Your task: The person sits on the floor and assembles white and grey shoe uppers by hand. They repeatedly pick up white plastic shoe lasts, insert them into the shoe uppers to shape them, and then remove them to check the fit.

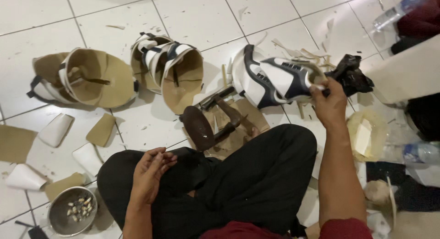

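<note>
My right hand grips the open collar of a white and navy shoe upper that lies on its side on the tiled floor. My left hand rests on my left knee with its fingers loosely curled and nothing visible in it. I sit cross-legged in black trousers. In front of my legs stands an iron shoe anvil with a hammer lying across brown cardboard.
Two more unfinished uppers lie on the floor at left and centre. White and tan cut pieces lie at left, near a metal bowl of small tacks. A black bag, plastic bottle and scraps sit right.
</note>
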